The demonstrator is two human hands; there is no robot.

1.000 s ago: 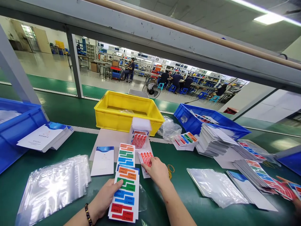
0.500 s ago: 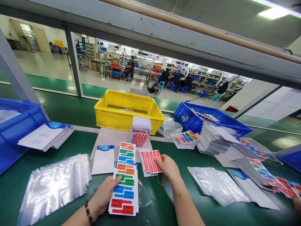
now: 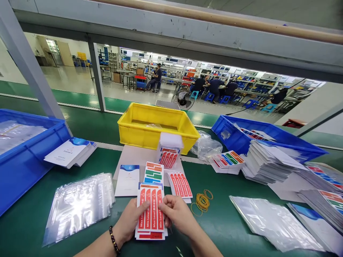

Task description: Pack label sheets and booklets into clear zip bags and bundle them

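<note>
My left hand grips a small stack of sheets from its left side, thumb on top. Uppermost is a red sticker sheet with "Max Level" and "Min Level" strips; a coloured label sheet peeks out below it. On the red sheet's right edge, my right hand is closed in a pinch. Just beyond lie a pile of red sticker sheets, a pile of coloured label sheets and a white-and-blue booklet. Yellow rubber bands rest right of my right hand.
Clear plastic bags lie left and right. A yellow bin stands behind, with blue bins left and right. Booklets and a tall paper stack flank the work area. A metal beam crosses above.
My right hand has brought a red sticker sheet from the pile leftward onto the stack in my left hand. The view has shifted left, and the rubber bands now show fully.
</note>
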